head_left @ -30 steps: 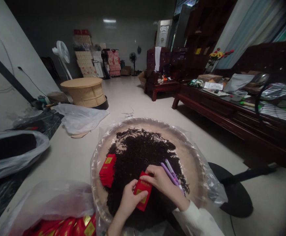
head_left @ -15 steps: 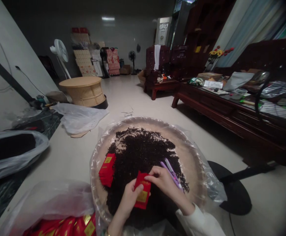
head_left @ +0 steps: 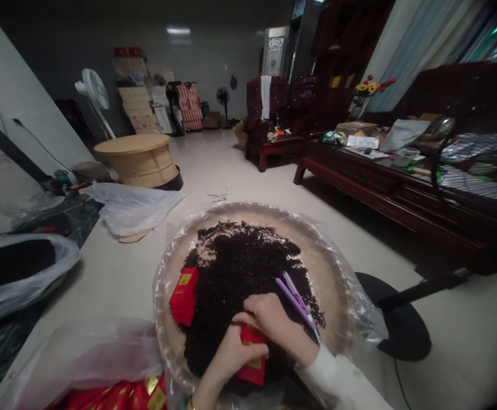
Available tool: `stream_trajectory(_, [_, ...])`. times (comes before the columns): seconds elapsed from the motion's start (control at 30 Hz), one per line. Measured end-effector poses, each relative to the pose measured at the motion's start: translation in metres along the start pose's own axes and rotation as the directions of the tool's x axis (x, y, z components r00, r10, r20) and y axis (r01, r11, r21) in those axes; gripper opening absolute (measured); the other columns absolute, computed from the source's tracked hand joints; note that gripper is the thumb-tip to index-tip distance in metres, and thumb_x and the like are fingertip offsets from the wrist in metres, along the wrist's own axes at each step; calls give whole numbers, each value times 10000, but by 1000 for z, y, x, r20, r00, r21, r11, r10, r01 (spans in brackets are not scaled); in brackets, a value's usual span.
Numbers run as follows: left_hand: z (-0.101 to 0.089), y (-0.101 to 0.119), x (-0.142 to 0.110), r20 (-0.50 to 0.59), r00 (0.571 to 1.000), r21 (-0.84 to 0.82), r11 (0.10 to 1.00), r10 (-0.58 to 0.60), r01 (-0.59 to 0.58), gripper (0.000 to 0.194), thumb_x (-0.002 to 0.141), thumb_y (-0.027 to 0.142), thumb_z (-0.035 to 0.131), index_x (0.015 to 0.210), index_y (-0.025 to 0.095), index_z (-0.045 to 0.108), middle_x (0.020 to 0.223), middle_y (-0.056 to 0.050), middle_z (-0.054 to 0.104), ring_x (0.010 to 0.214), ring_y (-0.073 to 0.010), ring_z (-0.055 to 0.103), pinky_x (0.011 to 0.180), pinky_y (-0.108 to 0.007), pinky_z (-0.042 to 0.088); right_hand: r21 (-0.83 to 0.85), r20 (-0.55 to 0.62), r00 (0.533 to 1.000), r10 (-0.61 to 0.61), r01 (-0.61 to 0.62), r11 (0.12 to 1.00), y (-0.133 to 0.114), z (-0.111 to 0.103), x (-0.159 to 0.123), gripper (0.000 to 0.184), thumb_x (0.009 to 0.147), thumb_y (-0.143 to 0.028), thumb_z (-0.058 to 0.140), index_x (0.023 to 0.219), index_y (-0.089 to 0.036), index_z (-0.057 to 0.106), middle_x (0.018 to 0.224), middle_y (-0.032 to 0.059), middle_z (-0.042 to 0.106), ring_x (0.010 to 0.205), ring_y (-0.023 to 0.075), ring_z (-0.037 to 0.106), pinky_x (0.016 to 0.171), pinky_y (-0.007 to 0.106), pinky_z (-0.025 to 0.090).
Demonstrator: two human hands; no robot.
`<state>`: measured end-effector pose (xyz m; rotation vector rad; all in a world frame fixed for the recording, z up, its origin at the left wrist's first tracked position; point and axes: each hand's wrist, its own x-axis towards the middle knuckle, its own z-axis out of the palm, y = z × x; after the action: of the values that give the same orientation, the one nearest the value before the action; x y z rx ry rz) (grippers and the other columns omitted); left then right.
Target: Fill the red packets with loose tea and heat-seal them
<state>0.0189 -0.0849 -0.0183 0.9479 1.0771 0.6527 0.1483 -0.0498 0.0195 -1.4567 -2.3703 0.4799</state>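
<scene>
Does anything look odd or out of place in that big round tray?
Yes: a purple tool lies on the dark leafy pile, beside the right hand. It resembles a hair straightener, an unexpected thing to find in a tray.

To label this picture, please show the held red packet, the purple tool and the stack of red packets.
Held red packet [head_left: 253, 373]: head view, lower end.
Purple tool [head_left: 292, 298]: head view, purple arm.
Stack of red packets [head_left: 184, 293]: head view, top packet.

I see both forearms [head_left: 212, 380] slanting inward, the left hand [head_left: 232, 349] with thumb [head_left: 257, 352] stretched across, the right hand [head_left: 267, 316] with fingers [head_left: 248, 319] curled just beyond it.
</scene>
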Motion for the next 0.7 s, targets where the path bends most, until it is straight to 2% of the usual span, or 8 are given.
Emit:
stream_trajectory(0.1, [8,-5,1,21,1000,-59,998,-3,4,346,496,248,835,760,127,647,627,-27,682,574,-183,634,593,-286,494,75,-45,999,0,3,997,7,6,-1,456,862,-549,567,602,-182,640,596,25,645,558,149,573,539,250,312])
stream_trajectory(0.17, [9,-9,4,-9,1000,-100,995,-11,10,368,486,296,853,749,103,682,647,-61,705,560,-183,638,591,-292,499,169,-140,983,118,-94,981,23,3,-3,429,919,-521,485,707,-193,664,683,32,673,633,162,603,596,250,378])
stream_trajectory(0.27, [5,-14,8,-64,997,-217,976,-39,24,576,451,371,884,920,84,710,845,-139,749,575,-188,665,610,-313,520,202,-320,869,377,-326,924,66,-1,-12,317,909,-428,501,1077,-194,636,1001,99,689,918,238,621,808,336,444])
stream_trajectory(0.33, [0,-15,9,-85,996,-265,964,-39,15,661,435,395,897,985,84,705,950,-178,742,584,-187,676,618,-315,530,161,-315,804,504,-478,863,97,4,-22,455,828,-372,592,1227,-156,556,1088,148,659,1004,291,601,857,389,439])
stream_trajectory(0.4, [-4,-14,9,-95,995,-282,959,-34,6,681,441,426,897,996,80,706,986,-200,734,577,-185,679,601,-305,531,184,-193,804,563,-534,825,123,14,-33,541,759,-320,641,1262,-155,528,1076,138,661,982,291,615,834,374,454])
stream_trajectory(0.53, [-6,-5,7,-114,993,-286,958,-22,-12,709,469,502,871,1007,70,703,1007,-220,726,543,-178,673,541,-281,517,236,-129,810,572,-535,811,144,31,-43,564,701,-280,644,1248,-184,546,1034,102,657,922,274,625,818,366,468])
stream_trajectory(0.6, [-5,0,5,-116,993,-274,962,-28,-5,723,460,516,870,999,64,705,985,-218,731,542,-180,672,532,-274,512,260,-130,811,570,-527,809,142,27,-43,552,714,-300,621,1246,-171,550,1017,100,650,902,272,620,821,382,475])
stream_trajectory(0.7, [-6,3,3,-110,993,-241,970,-41,14,723,430,508,880,973,62,713,954,-207,739,548,-176,670,539,-270,510,394,-110,843,527,-450,802,126,1,-42,544,758,-359,585,1266,-169,541,1101,100,620,981,267,593,878,389,462])
